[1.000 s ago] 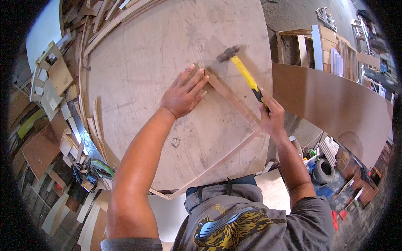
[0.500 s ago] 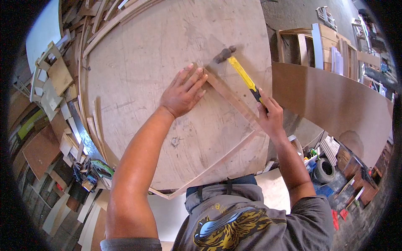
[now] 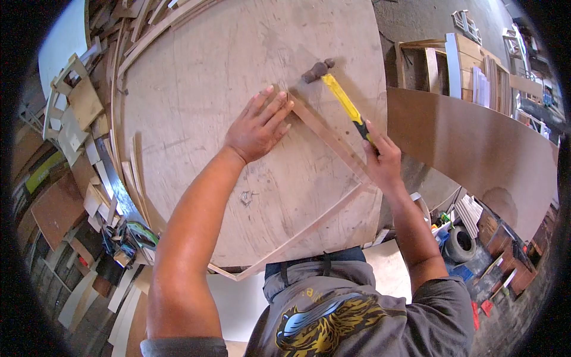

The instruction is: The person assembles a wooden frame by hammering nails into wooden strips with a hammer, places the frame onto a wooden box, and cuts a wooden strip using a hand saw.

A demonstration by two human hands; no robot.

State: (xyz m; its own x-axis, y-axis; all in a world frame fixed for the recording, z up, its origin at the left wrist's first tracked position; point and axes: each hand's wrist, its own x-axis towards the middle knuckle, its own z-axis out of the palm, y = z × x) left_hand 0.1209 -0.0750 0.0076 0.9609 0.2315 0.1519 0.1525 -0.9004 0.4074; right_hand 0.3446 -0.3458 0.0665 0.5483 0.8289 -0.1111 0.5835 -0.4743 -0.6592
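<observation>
A hammer point(image 3: 342, 100) with a yellow and black handle and a dark ball-peen head is gripped in my right hand point(image 3: 383, 157). Its head is above the plywood, just right of and beyond a corner of a thin wooden frame point(image 3: 324, 132). At that corner lies my left hand point(image 3: 259, 128), fingers stretched out and slightly apart, the fingertips touching the frame's end. My left hand and forearm hide part of the frame. A small pile of nails point(image 3: 247, 197) rests on the plywood sheet point(image 3: 190, 125) beside my left forearm.
Wood strips point(image 3: 128, 53) line the worktop's left edge, with a handsaw point(image 3: 122, 193) and a green-edged tool point(image 3: 143, 234) close by. To the right stand a large brown panel point(image 3: 470, 149) and stacked boards point(image 3: 470, 65). A tire-like ring point(image 3: 461, 243) sits among clutter at lower right.
The hammer head has shifted slightly up and left and is less blurred. My left hand stays at the frame's corner with almost no movement.
</observation>
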